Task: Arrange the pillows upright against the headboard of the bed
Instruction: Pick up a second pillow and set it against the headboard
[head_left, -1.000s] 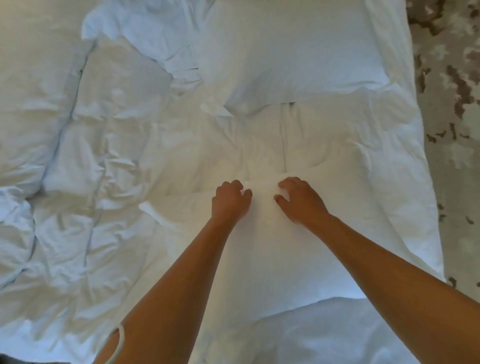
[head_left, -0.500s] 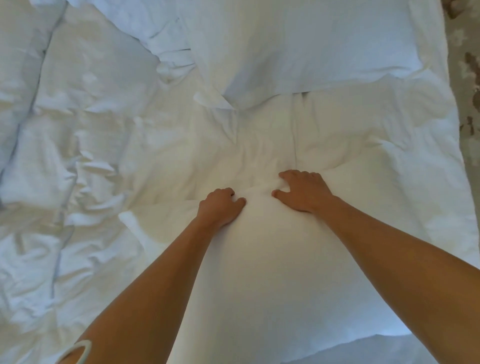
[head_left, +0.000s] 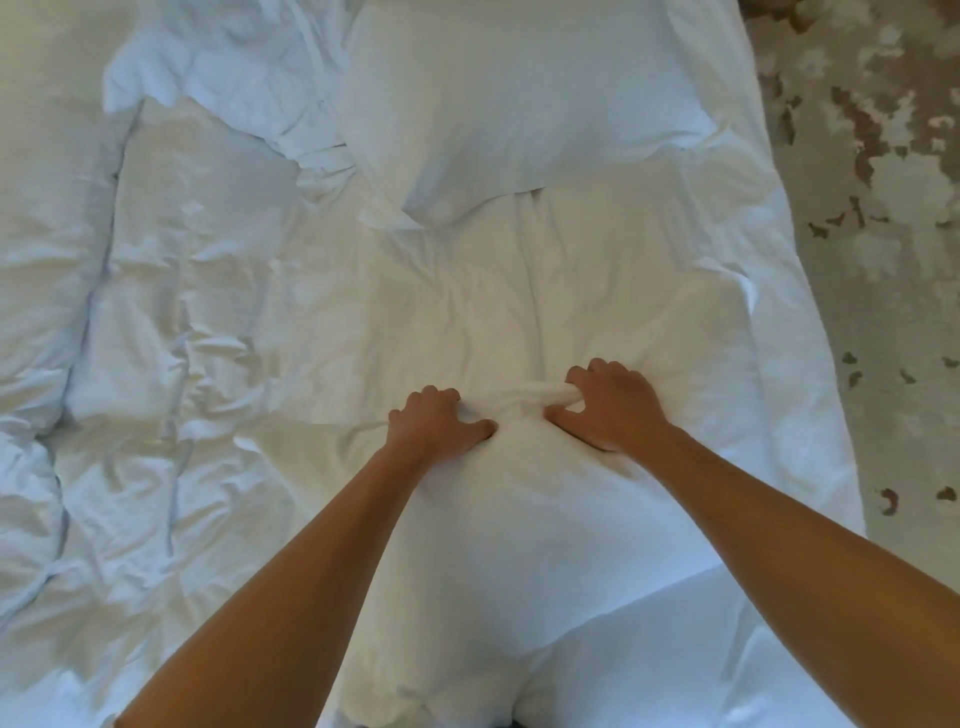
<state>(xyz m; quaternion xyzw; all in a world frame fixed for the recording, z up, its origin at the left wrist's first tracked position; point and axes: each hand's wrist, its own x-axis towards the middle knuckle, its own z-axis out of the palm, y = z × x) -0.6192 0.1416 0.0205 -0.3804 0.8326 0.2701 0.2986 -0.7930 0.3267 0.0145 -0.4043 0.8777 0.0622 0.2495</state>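
Observation:
A white pillow (head_left: 519, 530) lies flat on the bed right below me, its far edge under both my hands. My left hand (head_left: 436, 423) presses on that edge with curled fingers. My right hand (head_left: 608, 408) pinches a bunched fold of the pillow's fabric between fingers and thumb. A second white pillow (head_left: 509, 104) lies flat farther up the bed, one corner pointing toward my hands. No headboard is in view.
A rumpled white duvet (head_left: 171, 322) covers the left and middle of the bed. The bed's right edge (head_left: 810, 332) drops to a mottled grey-brown carpet (head_left: 883, 208). More white bedding (head_left: 675, 665) lies at the bottom right.
My right hand has closed on a fold of the near pillow's edge, which now bunches between the hands. The view has shifted, showing the carpet again.

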